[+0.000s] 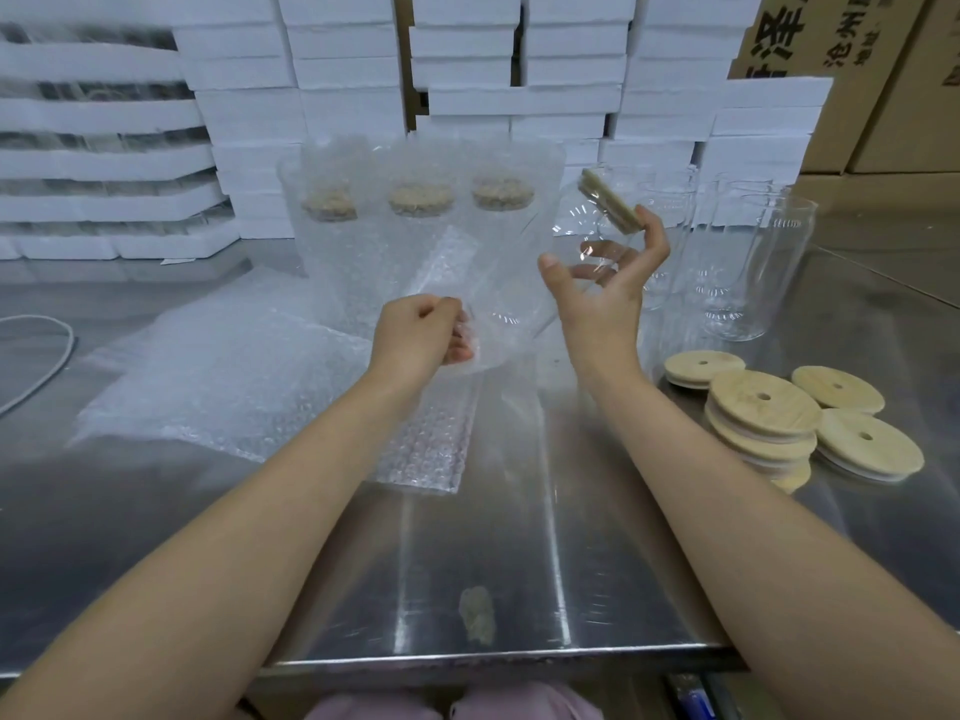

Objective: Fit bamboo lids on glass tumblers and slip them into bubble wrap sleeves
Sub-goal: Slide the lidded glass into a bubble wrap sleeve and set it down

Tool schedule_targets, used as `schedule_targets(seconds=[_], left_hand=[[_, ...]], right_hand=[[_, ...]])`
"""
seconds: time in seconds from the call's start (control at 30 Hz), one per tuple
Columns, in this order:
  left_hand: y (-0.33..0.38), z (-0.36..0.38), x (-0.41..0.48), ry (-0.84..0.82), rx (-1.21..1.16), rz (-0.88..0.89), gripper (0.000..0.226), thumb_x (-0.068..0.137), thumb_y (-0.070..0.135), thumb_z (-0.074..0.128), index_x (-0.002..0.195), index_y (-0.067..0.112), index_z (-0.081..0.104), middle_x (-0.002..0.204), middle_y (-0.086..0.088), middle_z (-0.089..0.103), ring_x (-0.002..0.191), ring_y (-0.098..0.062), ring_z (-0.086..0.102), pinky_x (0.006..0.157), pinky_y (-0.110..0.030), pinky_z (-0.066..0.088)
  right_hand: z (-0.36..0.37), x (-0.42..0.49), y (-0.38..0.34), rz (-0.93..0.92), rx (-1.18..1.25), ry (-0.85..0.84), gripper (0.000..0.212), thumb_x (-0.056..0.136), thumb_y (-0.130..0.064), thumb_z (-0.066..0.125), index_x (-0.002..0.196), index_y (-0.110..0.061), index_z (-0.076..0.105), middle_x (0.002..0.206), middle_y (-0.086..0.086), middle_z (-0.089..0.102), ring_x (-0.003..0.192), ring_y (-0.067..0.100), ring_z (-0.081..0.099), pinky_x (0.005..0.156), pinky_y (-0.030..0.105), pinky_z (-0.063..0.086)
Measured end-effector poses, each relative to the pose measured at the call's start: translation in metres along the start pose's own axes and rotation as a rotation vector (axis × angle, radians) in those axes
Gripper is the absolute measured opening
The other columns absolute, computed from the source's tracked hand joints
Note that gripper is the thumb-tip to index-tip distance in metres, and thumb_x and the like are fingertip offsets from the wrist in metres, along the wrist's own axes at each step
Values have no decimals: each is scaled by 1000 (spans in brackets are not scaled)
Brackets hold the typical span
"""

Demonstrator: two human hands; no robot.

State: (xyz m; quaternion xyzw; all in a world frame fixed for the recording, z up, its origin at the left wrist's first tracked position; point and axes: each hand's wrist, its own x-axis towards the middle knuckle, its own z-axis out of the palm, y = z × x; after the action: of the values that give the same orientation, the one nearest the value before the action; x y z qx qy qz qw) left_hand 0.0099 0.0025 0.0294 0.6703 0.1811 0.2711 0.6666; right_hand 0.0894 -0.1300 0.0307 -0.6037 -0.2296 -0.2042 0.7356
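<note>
The right hand is holding the glass tumbler tilted, with fingers curled round it and its bamboo lid pointing to 1 o'clock. At the tumbler's 8 o'clock, the left hand is pinching the bubble wrap sleeve, which is hanging to the surface.

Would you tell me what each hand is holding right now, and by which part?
The right hand holds the lidded tumbler round its body near the lid; the left hand pinches the bubble wrap sleeve at its mouth.
</note>
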Motion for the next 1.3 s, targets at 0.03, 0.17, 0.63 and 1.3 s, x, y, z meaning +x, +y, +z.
schedule_targets(seconds=[0.03,0.17,0.63,1.3], left_hand=[[0,0,0,10,-49,2,26,93,7,54,68,7,62,47,4,57,43,-8,53,46,-17,46],[7,0,0,50,-143,116,22,96,16,56,78,15,69,65,7,62,57,-5,58,56,-18,46],[5,-3,-13,64,963,1333,81,79,12,79,141,11,27,145,-26,37,136,-37,38,108,-45,39],[18,-11,-14,189,1076,1172,109,63,37,87,147,9,24,133,-17,52,119,-33,52,97,-41,43]], right_hand=[[0,1,0,-19,-5,3,79,74,-34,73,131,-29,19,114,11,50,87,16,61,79,26,52],[-1,-1,-2,-121,-40,-10,78,74,-29,76,128,-24,20,118,13,47,94,20,61,71,19,52],[31,-28,-28,-1,272,153,57,81,-25,67,113,-17,21,116,16,49,86,-3,64,75,9,47],[15,-18,-33,3,285,70,59,65,-44,72,98,-17,29,105,10,48,85,-1,55,74,12,44]])
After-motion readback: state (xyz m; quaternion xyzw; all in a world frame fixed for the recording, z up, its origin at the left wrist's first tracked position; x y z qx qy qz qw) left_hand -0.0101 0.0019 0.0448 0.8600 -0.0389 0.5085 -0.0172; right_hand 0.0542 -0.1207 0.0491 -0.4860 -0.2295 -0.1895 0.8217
